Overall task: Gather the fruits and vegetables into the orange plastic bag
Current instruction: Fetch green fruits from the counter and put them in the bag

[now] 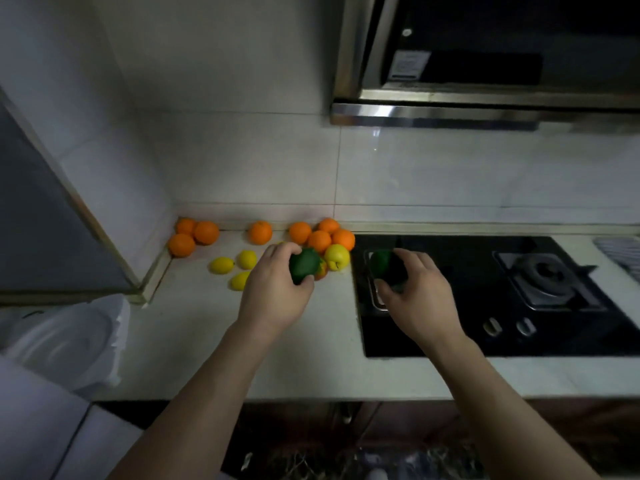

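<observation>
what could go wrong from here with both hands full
No orange bag is in view, and the left hand grips the left green item, the right hand the right green item over the stove: no hand is free to open one. Round oranges nearby may roll if bumped.

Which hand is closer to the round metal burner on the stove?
Right. The right hand holds a green vegetable over the stove's left side, left of the burner. The left hand is farther left, over the white counter, gripping another green vegetable.

Green fruit (304, 265) gripped over counter (194, 341), second green fruit (381, 263) over hob (450, 271), oranges (259, 232), lemons (221, 265) behind
</observation>
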`<state>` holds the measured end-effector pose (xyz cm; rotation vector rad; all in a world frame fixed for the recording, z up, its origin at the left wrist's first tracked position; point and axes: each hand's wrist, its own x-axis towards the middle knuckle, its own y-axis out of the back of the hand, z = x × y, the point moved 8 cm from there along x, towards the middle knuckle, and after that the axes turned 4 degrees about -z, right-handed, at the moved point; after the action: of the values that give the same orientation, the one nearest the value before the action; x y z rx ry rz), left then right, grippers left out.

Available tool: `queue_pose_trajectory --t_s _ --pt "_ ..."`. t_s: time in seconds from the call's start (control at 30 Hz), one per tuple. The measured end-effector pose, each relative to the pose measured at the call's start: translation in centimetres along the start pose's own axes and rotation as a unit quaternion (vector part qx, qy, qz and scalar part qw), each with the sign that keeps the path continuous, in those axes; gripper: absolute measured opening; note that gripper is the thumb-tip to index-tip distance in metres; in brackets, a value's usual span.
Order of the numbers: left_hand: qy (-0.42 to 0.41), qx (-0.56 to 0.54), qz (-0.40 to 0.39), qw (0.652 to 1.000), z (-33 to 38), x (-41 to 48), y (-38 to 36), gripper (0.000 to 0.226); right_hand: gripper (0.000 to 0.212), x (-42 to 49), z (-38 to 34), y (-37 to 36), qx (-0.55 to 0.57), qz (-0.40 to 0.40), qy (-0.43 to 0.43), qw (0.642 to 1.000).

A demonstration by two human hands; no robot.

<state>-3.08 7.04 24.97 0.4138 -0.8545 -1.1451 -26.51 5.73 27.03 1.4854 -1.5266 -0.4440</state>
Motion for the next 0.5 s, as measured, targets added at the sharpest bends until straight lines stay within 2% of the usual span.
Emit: queue_pose_trajectory --t_s 0.3,0.5 --pt "-0.057 0.0 -0.032 0.998 7.8 -1.8 -3.2 0.04 0.051 -5.1 4.8 7.0 -0.031 0.058 -0.054 0.996" --pt "-0.096 -0.003 -0.06 0.994 14.9 -2.6 -7.9 0.041 0.055 -8.1 10.7 12.4 -0.031 0.079 -0.092 0.992"
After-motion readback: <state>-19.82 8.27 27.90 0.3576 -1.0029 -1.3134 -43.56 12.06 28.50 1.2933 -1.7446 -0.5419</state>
